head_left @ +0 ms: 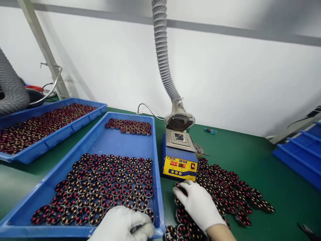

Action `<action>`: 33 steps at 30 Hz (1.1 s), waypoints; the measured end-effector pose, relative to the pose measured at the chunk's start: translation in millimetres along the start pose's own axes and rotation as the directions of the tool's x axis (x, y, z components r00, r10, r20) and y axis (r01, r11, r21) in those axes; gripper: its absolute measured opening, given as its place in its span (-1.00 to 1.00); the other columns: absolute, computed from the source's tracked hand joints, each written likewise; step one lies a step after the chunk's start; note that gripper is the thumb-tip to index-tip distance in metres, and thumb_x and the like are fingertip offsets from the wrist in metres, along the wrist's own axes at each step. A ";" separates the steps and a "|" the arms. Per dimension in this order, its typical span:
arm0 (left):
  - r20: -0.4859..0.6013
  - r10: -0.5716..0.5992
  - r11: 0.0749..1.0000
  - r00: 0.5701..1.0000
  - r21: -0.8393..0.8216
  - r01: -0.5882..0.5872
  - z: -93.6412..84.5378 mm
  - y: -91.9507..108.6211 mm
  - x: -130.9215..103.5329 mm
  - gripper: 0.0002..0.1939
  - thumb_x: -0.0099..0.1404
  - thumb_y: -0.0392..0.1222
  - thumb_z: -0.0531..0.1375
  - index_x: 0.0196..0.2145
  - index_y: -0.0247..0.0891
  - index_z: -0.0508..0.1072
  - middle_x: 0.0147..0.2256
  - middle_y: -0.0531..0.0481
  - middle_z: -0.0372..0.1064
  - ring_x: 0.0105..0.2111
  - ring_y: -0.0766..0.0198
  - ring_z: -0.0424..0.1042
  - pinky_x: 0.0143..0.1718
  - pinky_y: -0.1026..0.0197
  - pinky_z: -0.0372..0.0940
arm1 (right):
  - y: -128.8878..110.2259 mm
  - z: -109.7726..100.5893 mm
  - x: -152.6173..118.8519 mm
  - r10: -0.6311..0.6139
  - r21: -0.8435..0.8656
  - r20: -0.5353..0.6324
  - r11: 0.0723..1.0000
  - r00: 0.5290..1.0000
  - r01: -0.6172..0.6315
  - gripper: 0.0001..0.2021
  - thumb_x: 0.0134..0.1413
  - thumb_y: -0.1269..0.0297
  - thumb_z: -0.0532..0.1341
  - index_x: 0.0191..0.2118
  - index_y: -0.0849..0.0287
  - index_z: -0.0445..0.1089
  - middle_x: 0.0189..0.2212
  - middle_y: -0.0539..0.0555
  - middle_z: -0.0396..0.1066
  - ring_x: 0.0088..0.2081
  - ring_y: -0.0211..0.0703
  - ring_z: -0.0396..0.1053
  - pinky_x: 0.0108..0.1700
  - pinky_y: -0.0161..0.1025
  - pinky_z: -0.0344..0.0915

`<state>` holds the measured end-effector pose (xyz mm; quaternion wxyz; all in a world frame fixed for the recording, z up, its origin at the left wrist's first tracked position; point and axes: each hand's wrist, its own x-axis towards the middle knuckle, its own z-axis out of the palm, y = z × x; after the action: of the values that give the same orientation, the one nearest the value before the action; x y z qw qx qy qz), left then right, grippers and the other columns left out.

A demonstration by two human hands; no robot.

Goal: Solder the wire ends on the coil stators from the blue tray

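My left hand (pixel 122 223), in a white glove, is over the near right corner of a blue tray (pixel 158 187). Its fingers are curled together, and what they hold, if anything, is hidden. Rows of round ring parts (pixel 96 200) with red and tan coils stand in that tray, and a second group sits at its far end. My right hand (pixel 198 202), also gloved, reaches over the loose ring parts (pixel 225 187) piled on the green table. Its thumb and fingers close around one ring part (pixel 182 189) just in front of the yellow and blue machine (pixel 180 167).
Another blue tray (pixel 57 135) full of small coil parts lies at the left. A grey duct (pixel 162 43) hangs over the machine. A small tool (pixel 210 131) lies behind at the right, near blue racks (pixel 301 154). Dark pliers (pixel 307 231) lie at the near right.
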<state>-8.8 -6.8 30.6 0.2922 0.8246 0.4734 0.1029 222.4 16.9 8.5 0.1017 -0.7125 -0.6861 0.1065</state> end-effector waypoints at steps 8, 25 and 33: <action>0.050 -0.169 0.976 0.984 -0.130 0.174 -0.7 7.5 0.9 -0.69 0.23 -0.17 0.02 -0.60 -0.23 0.41 -0.68 0.16 0.01 -0.62 0.38 0.03 -0.61 0.36 -0.08 | -21.5 14.8 2.8 -0.035 0.300 -0.077 0.952 0.996 0.057 -0.89 -0.24 0.54 0.18 -0.49 0.31 0.45 -0.17 0.38 0.42 -0.08 0.33 0.30 -0.03 0.18 0.14; -0.653 0.567 0.758 0.502 0.177 -0.627 -30.9 101.0 95.3 -0.53 0.04 -0.40 0.19 -0.07 -0.10 0.34 -0.19 0.02 0.47 -0.25 0.20 0.47 -0.27 0.22 0.40 | -2.8 -120.7 -14.0 -0.155 0.838 -0.448 0.271 0.880 0.474 -0.79 -0.11 0.07 0.31 -0.32 0.00 0.48 -0.33 0.06 0.44 -0.27 -0.09 0.41 -0.19 -0.25 0.37; -0.484 0.746 0.627 0.457 0.281 -0.727 -37.2 92.0 96.3 -0.66 0.29 -0.11 0.16 0.00 -0.15 0.21 -0.13 -0.06 0.43 -0.18 0.19 0.42 -0.20 0.18 0.27 | 4.1 -108.4 8.7 -0.081 0.844 -0.517 0.116 0.852 0.524 -0.65 -0.15 -0.01 0.30 -0.68 0.14 0.37 -0.66 0.00 0.22 -0.57 -0.26 0.20 -0.50 -0.32 0.24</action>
<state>92.0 53.4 103.6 0.0526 0.8828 0.1352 0.4468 258.2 25.6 110.9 0.6661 -0.3291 -0.5615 0.3644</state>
